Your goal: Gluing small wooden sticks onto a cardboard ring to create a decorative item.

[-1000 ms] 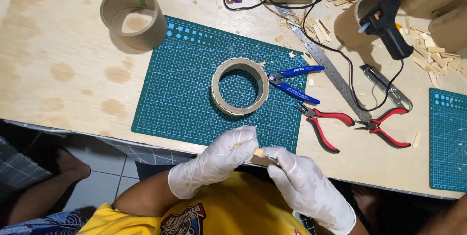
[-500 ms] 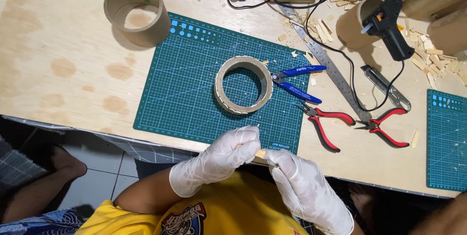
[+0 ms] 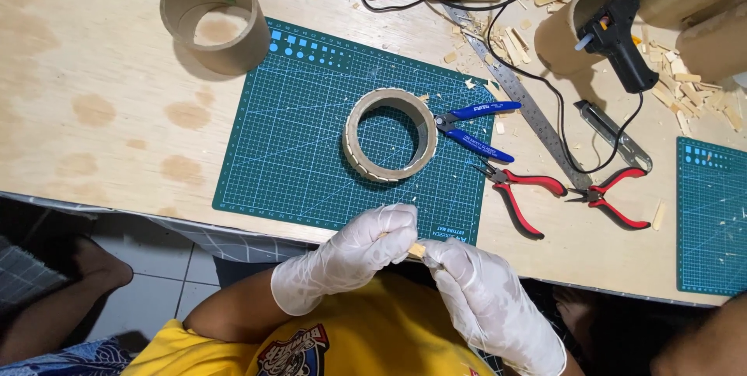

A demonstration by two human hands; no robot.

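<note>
Your 2 gloved hands meet at the near edge of the desk [image 3: 117, 111], close to your body: your left hand [image 3: 350, 255] and right hand [image 3: 482, 298] each have their grip closed on opposite ends of a small wooden stick piece [image 3: 416, 250], pinched between fingertips, likely so a short part stays steady while held off the surface. The cardboard ring [image 3: 389, 146], with small wooden slats along its near-left wall, sits centred on the green cutting mat [image 3: 296, 135], just beyond your hands and within easy reach. The blue cutters [image 3: 475, 123] lie touching the ring's right side; 2 red pliers [image 3: 529, 193] rest further right beside a steel ruler [image 3: 529, 111]. The glue gun [image 3: 615, 37] stands parked in a cardboard tube at far right, nozzle off the desk. Wood offcuts [image 3: 506, 41] lie scattered near the ruler.
</note>
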